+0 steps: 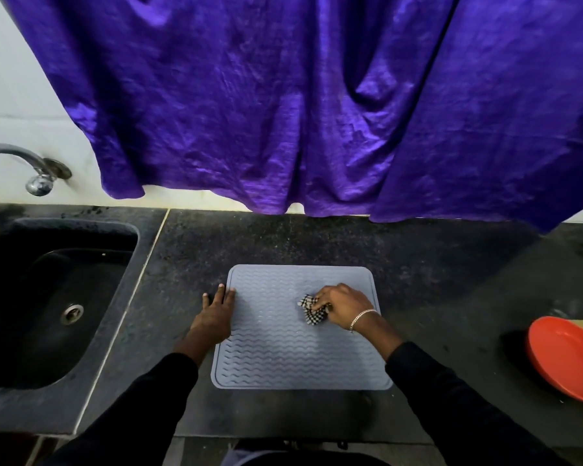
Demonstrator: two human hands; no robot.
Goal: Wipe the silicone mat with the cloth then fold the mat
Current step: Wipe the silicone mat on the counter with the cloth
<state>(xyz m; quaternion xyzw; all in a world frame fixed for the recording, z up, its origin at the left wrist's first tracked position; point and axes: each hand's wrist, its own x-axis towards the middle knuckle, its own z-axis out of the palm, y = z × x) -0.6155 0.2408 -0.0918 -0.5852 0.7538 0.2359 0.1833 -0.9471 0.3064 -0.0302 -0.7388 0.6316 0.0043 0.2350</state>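
- At 6 o'clock, nearest the camera, two black sleeves (pixel 451 398) reach forward from the bottom corners over a dark speckled countertop (pixel 418 280).
- Just ahead of them, at the middle of the counter, the grey-blue silicone mat (pixel 283 358) lies flat and unfolded. Its wavy ribbed face is up and all four rounded corners are on the stone.
- At 9 o'clock on the mat, the left hand (pixel 216 314) lies palm down with fingers straight and close together. The inner fingers rest on the mat's left rim and the outer ones on the bare counter. It grasps nothing.
- At about 2 o'clock from the mat's centre, the right hand (pixel 342 306) has its fingers curled over a bunched black-and-white checked cloth (pixel 312 309) and presses it onto the mat. The cloth sticks out on the hand's 9 o'clock side.
- A silver bracelet (pixel 360 317) circles the right wrist, above the mat's right edge.
- At 9 o'clock, well apart from the mat, a black sink (pixel 11 364) is sunk into the counter, with a round metal drain (pixel 72 313) in its floor.
- At 3 o'clock, near the frame's edge and well apart from the mat, sits a shallow red bowl (pixel 566 358).
- At 10 o'clock, beyond the sink, a chrome faucet (pixel 31 166) juts from the white wall (pixel 7 79).
- At 12 o'clock, farthest off, a creased purple curtain (pixel 283 95) hangs across the wall, its hem just above the counter's back edge.
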